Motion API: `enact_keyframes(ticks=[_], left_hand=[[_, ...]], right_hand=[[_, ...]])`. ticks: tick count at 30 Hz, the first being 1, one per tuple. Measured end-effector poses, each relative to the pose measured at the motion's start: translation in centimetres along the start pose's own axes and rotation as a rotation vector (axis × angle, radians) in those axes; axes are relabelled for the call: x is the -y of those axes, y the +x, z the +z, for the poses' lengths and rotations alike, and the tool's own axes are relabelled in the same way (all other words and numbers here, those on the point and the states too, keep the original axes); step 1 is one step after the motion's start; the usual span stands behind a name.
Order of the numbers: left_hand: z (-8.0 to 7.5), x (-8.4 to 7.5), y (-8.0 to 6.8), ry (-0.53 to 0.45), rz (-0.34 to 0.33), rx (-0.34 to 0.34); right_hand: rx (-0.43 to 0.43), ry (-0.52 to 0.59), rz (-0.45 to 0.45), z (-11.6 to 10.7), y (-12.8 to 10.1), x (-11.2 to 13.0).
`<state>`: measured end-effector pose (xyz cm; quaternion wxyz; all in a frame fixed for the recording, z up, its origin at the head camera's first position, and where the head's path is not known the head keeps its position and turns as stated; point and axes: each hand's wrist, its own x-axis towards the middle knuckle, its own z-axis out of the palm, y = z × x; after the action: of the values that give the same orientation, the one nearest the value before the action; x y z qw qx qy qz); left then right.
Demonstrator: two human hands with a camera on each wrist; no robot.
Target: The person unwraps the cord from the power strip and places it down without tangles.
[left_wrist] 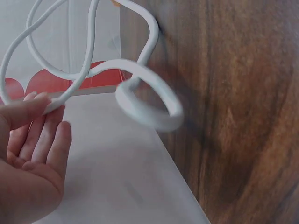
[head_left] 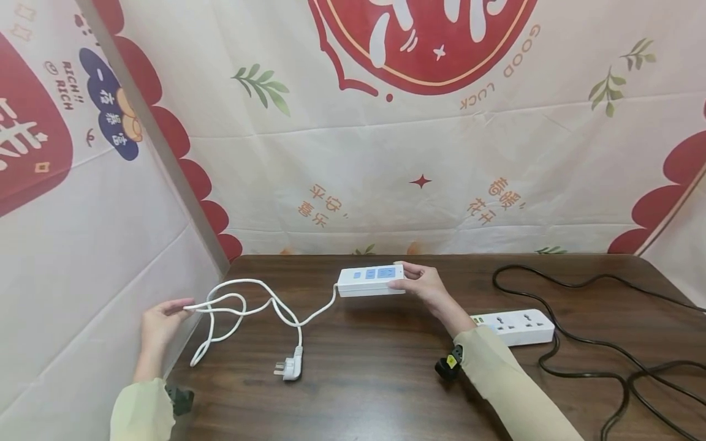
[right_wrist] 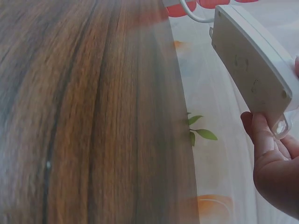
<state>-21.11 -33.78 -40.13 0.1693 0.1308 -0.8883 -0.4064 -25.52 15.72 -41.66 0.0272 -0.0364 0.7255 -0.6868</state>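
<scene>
My right hand (head_left: 421, 285) holds a small white power strip (head_left: 353, 289) with blue sockets by its right end, thumb on the near side. In the right wrist view the strip's pale underside (right_wrist: 247, 65) faces the camera, raised off the table. At the left, my left hand (head_left: 160, 327) pinches the strip's white cord (left_wrist: 86, 60) between thumb and fingers. The cord hangs in loose loops between the hands. Its white plug (head_left: 290, 365) is at the cord's other end, prongs pointing left, over the table's left half.
A larger white power strip (head_left: 526, 327) lies on the wooden table (head_left: 375, 380), partly behind my right forearm. Its black cord (head_left: 584, 340) winds across the right side. A printed cloth (head_left: 353, 153) stands behind the table, and another cloth wall (head_left: 99, 257) borders the left.
</scene>
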Motion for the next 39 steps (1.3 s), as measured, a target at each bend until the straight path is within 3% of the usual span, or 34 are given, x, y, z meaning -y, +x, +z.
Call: enact_keyframes(ticks=[5, 13, 19, 22, 28, 35, 39], left_hand=[[0.0, 0.0, -0.1, 0.019, 0.092, 0.123], [0.1, -0.2, -0.2, 0.073, 0.132, 0.247], [0.6, -1.6, 0.2, 0.100, 0.138, 0.268], [0.9, -3.1, 0.4, 0.083, 0.141, 0.262], [2.0, -7.6, 0.1, -0.065, 0.139, 0.277], [5.0, -13.2, -0.5, -0.236, 0.261, 0.303], [7.1, -15.8, -1.2, -0.261, 0.304, 0.357]], right_hand=[[-0.025, -0.011, 0.022, 0.3, 0.0, 0.1], [-0.023, -0.024, 0.028, 0.7, -0.1, 0.4], [-0.021, -0.060, 0.016, 0.6, -0.1, 0.4], [-0.019, -0.069, 0.012, 0.6, -0.1, 0.4], [-0.024, -0.071, 0.008, 0.5, 0.0, 0.5], [-0.029, -0.096, 0.012, 0.5, 0.0, 0.7], [-0.032, -0.094, 0.016, 0.5, 0.0, 0.7]])
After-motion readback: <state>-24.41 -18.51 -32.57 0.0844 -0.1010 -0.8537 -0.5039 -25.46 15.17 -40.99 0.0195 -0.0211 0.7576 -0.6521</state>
